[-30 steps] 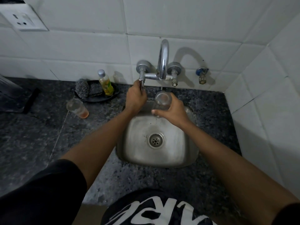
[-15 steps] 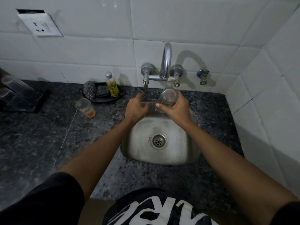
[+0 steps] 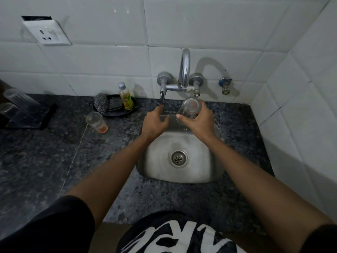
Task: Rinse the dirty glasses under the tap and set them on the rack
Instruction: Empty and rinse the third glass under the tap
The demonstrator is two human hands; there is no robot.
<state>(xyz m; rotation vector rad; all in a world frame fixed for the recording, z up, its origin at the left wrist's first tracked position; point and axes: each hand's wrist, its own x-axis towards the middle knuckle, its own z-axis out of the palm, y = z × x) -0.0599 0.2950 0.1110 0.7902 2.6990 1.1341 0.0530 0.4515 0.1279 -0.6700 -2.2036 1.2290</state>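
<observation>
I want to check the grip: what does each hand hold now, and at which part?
The right hand grips a glass around its side wall. The left hand holds nothing.

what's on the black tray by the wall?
On the black tray: a steel scrubber at its left, a grey scouring pad lying flat, and a yellow soap bottle standing upright at the right. The tray surface beneath them is covered.

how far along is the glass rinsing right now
Done: two glasses seem to sit on the rack at far left. In hand: the right hand grips a glass under the spout. Left: the orange-stained glass on the counter.
</observation>
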